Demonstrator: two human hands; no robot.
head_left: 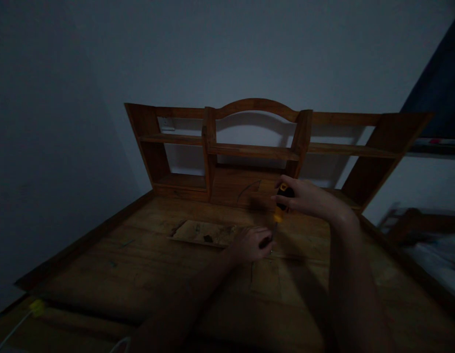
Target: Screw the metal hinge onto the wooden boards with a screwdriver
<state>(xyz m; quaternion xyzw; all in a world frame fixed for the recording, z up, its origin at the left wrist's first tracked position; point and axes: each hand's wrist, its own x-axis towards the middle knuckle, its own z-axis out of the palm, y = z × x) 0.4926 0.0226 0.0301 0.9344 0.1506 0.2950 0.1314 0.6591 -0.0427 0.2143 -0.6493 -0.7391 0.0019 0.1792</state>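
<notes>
In the head view, your right hand (303, 195) is gripping the screwdriver (284, 197) above the desk (157, 279); your left hand (249, 243) is pinching a dark piece (265, 242) near its tip. You should be holding that steady, pressing straight.

A broad wooden desk (157, 284), its brown top marked by plank lines and dim in the low light, carries along its back edge a wooden shelf unit (252, 151) with an arched rail over the middle bay and straight rails over the side bays. In front of that unit, left of centre, a shallow, tan, tray-like piece (188, 230) with a dark patch lies flat on the boards, and farther left lies a thin, small scrap (127, 243), too dim to identify.
</notes>
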